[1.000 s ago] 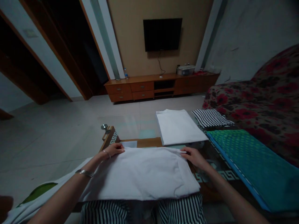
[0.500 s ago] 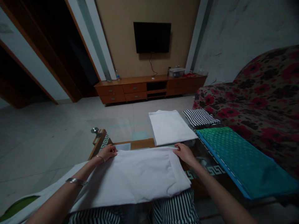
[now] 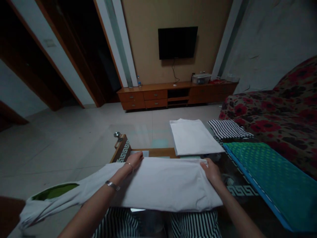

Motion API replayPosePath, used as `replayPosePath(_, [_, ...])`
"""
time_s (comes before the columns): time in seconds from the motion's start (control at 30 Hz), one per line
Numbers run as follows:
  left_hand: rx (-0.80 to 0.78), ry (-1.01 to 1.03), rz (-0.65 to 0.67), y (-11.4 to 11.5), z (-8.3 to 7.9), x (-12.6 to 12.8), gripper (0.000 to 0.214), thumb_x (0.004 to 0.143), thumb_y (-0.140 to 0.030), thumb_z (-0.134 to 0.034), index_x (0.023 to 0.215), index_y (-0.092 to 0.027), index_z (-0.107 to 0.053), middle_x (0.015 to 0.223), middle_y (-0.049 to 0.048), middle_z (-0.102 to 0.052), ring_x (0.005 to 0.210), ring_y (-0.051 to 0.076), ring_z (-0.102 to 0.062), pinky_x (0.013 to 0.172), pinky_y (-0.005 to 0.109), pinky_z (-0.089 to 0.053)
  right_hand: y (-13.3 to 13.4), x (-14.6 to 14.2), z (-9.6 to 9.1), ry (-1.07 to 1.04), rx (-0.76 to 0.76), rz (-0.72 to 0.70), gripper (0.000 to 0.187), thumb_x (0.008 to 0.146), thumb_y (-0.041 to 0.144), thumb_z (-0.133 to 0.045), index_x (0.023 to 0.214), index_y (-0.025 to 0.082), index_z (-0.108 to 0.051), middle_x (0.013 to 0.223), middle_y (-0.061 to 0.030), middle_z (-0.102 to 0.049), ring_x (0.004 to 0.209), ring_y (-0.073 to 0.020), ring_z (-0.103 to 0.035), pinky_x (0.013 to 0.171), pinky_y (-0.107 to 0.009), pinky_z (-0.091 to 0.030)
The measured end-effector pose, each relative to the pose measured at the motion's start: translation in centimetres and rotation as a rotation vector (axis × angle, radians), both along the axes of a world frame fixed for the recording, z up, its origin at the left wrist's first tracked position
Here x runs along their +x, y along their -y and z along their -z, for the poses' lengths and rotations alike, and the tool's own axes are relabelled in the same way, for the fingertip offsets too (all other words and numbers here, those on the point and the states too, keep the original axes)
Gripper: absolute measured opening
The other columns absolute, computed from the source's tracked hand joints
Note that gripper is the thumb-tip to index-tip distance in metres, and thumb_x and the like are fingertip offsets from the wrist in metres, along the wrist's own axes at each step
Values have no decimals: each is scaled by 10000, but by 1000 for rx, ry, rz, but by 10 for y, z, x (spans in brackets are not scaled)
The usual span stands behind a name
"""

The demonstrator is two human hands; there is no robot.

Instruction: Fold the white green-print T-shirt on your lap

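Shifted since the earlier frame: the long tail of the white cotton garment (image 3: pixel 165 185) now reaches further past the left side of the glass tabletop (image 3: pixel 146 132), and its green-lined opening (image 3: pixel 54 191) shows more fully above the pale tile floor (image 3: pixel 61 148).

Garment lies across the near edge of the tabletop, above the person's black-and-white striped trousers (image 3: pixel 195 224), its folded body flat. Left hand (image 3: pixel 135 159) and right hand (image 3: pixel 211 172) both sit narrow on its far folded edge, fingers curled over and apparently gripping it; thumbs hidden, so the exact pinch cannot be confirmed. Silver bangle (image 3: pixel 112 185) on left forearm.

Handling (judgement): light, soft, limp fabric, likely to sag and slide on glass. Best held along the folded edge with hands spread, as now, with the loose tail supported.

On the tabletop, beyond the hands: a flat folded white cloth (image 3: pixel 194 137), and to its right a folded black-and-white striped cloth (image 3: pixel 228 129). Along the tabletop's right side lies a folded teal-green dotted cloth with bright blue border (image 3: pixel 267 181).
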State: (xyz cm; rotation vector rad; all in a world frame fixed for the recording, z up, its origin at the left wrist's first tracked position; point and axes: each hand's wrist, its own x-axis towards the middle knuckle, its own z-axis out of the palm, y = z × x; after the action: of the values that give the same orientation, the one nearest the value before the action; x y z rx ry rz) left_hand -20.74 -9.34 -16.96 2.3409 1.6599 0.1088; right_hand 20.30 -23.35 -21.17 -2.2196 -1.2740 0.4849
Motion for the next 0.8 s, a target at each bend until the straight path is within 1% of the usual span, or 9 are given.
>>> replayPosePath(0.1, [30,-22,-41,8,3,10,186,886,-261,-418,888,-179,-585,945,106,-657,858,213,-603,728,287,-402,14,-6,-11,149,-112,17,554,882,481,-349,1298,126,-432,1013,-191,-657,902,-295,-644,741,-373,-464])
replayPosePath(0.2, [29,-31,-82,16,2,13,196,900,-239,-422,934,-161,-599,951,115,-655,873,213,-610,758,314,-429,41,-24,-14,218,-171,21,671,893,562,-250,1380,107,-329,994,-205,-663,840,-316,-662,713,-411,-476])
replayPosePath(0.3, [6,-22,-104,23,-5,12,215,906,-296,-481,1007,-145,-597,993,85,-635,887,185,-605,794,348,-477,73,-41,-2,280,-106,-32,669,899,545,-204,1389,108,-336,1026,-197,-663,807,-309,-668,696,-414,-490])
replayPosePath(0.37, [-12,-7,-104,30,-9,13,270,898,-344,-514,1076,-152,-581,1061,75,-610,916,173,-597,812,369,-502,90,-37,10,288,3,-118,617,905,487,-201,1355,119,-411,1067,-179,-660,847,-295,-666,708,-392,-500])
replayPosePath(0.43, [-29,17,-85,41,-12,19,297,892,-359,-526,1115,-167,-570,1116,77,-590,943,173,-590,819,370,-512,101,-16,21,284,106,-181,579,899,464,-225,1291,146,-508,1082,-154,-664,879,-284,-663,706,-365,-506])
replayPosePath(0.5, [-43,45,-47,58,-11,31,284,896,-360,-518,1096,-167,-579,1103,73,-595,926,169,-591,808,362,-514,108,21,32,331,153,-177,566,885,490,-258,1241,183,-572,1080,-135,-669,868,-290,-662,676,-366,-507])
replayPosePath(0.67, [-22,147,88,103,-6,69,154,873,-257,-521,900,-156,-635,893,44,-632,800,141,-562,746,278,-461,115,120,54,485,139,-257,591,858,534,-281,1209,194,-614,1050,-120,-674,846,-290,-660,718,-399,-505])
replayPosePath(0.73, [17,194,124,116,-9,67,141,856,-196,-506,888,-171,-641,916,45,-629,833,143,-542,761,251,-431,118,139,58,495,142,-296,598,839,545,-303,1184,181,-628,1051,-114,-676,881,-286,-656,761,-397,-506])
replayPosePath(0.8, [58,229,125,125,-17,48,164,845,-146,-481,887,-165,-639,935,52,-617,870,150,-528,781,248,-415,122,144,59,501,167,-264,570,829,542,-318,1143,203,-649,1049,-90,-680,889,-268,-655,777,-375,-508])
